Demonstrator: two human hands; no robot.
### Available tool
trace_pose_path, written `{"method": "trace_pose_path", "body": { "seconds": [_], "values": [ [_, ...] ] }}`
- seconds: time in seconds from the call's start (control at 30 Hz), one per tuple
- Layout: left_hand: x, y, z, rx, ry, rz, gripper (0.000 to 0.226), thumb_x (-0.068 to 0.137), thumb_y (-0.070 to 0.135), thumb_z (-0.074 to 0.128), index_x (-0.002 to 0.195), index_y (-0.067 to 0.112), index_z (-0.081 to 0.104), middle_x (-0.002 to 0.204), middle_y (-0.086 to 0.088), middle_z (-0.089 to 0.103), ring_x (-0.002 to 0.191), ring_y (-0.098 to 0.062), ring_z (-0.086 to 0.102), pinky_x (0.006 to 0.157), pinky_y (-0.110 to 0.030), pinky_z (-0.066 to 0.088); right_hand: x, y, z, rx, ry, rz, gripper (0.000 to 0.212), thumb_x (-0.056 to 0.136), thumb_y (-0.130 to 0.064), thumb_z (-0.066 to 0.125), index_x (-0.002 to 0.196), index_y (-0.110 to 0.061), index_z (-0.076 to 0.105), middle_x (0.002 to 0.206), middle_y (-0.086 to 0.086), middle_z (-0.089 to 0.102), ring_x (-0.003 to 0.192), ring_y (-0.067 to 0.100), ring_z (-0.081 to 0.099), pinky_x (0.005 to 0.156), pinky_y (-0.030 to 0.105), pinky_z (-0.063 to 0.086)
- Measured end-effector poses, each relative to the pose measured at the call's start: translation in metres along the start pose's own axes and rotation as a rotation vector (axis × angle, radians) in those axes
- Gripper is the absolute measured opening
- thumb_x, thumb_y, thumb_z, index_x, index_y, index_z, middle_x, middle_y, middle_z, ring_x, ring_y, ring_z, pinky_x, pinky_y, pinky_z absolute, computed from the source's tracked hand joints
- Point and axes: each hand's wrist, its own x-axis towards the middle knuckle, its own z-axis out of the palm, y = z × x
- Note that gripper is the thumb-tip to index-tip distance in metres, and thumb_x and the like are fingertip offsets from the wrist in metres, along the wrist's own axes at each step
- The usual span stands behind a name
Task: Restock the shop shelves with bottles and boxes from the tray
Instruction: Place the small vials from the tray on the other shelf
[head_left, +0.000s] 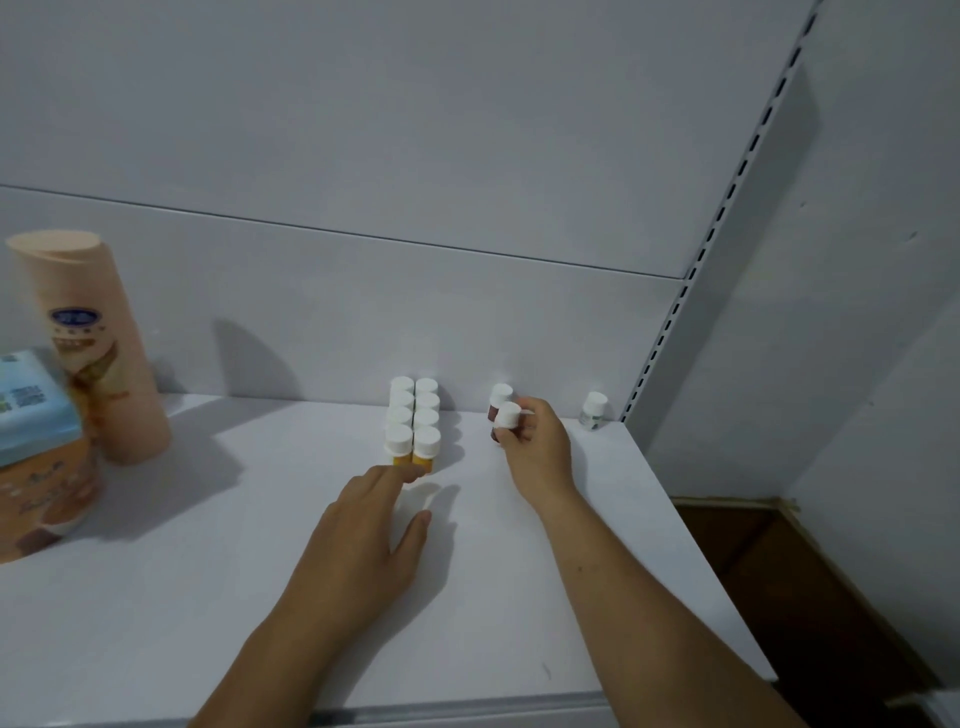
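Observation:
Two rows of several small yellow bottles with white caps stand on the white shelf, against the back wall. My left hand lies flat with straight fingers, its fingertips touching the base of the front yellow bottles. My right hand grips a small dark red bottle with a white cap, just in front of a second dark red bottle at the back. A small white-capped bottle with a green label stands alone near the shelf's right rear corner. The tray is out of view.
A tall peach-coloured bottle stands at the left, with a blue box on an orange round tub in front of it. A slotted upright bounds the shelf on the right. A brown floor lies beyond the right edge.

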Motion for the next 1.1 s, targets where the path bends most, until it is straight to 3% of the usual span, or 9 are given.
{"method": "trace_pose_path", "body": {
  "seconds": [0.17,0.27,0.47,0.67,0.87,0.97,1.1],
  "values": [
    [-0.001,0.002,0.0,0.035,-0.005,0.012,0.044,0.098,0.047,0.057,0.141,0.04,0.05,0.129,0.022,0.056,0.119,-0.008,0.055,0.095,-0.035,0.05,0.007,0.004,0.007,0.034,0.041,0.032,0.026,0.097,-0.021,0.071,0.118,-0.027,0.058,0.097,-0.013,0.073,0.091,0.013,0.074,0.085,0.03,0.056],
    [-0.001,0.003,0.0,0.039,-0.016,0.013,0.047,0.095,0.055,0.048,0.14,0.042,0.049,0.127,0.023,0.056,0.117,-0.007,0.055,0.094,-0.036,0.051,0.012,0.005,0.01,0.054,0.065,0.065,0.028,0.095,-0.021,0.073,0.12,-0.021,0.06,0.098,-0.009,0.075,0.089,0.011,0.074,0.083,0.029,0.057],
    [-0.001,0.006,0.0,0.037,-0.019,0.009,0.045,0.095,0.053,0.049,0.138,0.041,0.049,0.127,0.022,0.057,0.117,-0.008,0.056,0.094,-0.036,0.052,0.011,0.006,0.009,-0.003,0.068,0.079,0.032,0.094,-0.019,0.074,0.12,-0.024,0.056,0.093,-0.016,0.07,0.083,-0.002,0.067,0.069,0.01,0.044],
    [-0.002,0.004,0.001,0.035,-0.017,0.006,0.041,0.1,0.04,0.062,0.139,0.041,0.049,0.126,0.022,0.056,0.117,-0.008,0.056,0.093,-0.035,0.051,0.012,0.006,0.01,-0.023,0.073,0.096,0.035,0.094,-0.018,0.074,0.125,-0.02,0.059,0.099,-0.012,0.073,0.088,0.005,0.07,0.071,0.014,0.046],
    [-0.002,0.005,-0.001,0.041,-0.024,0.009,0.042,0.098,0.048,0.054,0.139,0.04,0.049,0.127,0.021,0.057,0.116,-0.008,0.056,0.092,-0.035,0.051,0.011,0.009,0.007,-0.038,0.05,0.094,0.049,0.089,-0.015,0.078,0.132,-0.016,0.056,0.114,-0.003,0.075,0.095,0.009,0.07,0.086,0.024,0.053],
    [-0.002,0.006,-0.001,0.051,-0.029,0.009,0.04,0.1,0.046,0.055,0.139,0.039,0.048,0.126,0.019,0.057,0.116,-0.01,0.056,0.091,-0.035,0.051,0.007,0.004,0.001,-0.051,-0.015,0.109,0.06,0.088,-0.01,0.079,0.142,-0.014,0.051,0.125,0.001,0.071,0.099,0.011,0.067,0.089,0.024,0.049],
    [-0.001,0.009,-0.002,0.055,-0.035,0.004,0.046,0.097,0.053,0.049,0.141,0.04,0.047,0.125,0.017,0.059,0.113,-0.013,0.058,0.089,-0.038,0.052,-0.013,-0.01,-0.022,-0.099,-0.103,0.127,0.068,0.093,-0.021,0.078,0.151,-0.018,0.043,0.14,0.001,0.057,0.122,0.016,0.056,0.098,0.027,0.043]
  ]
}}
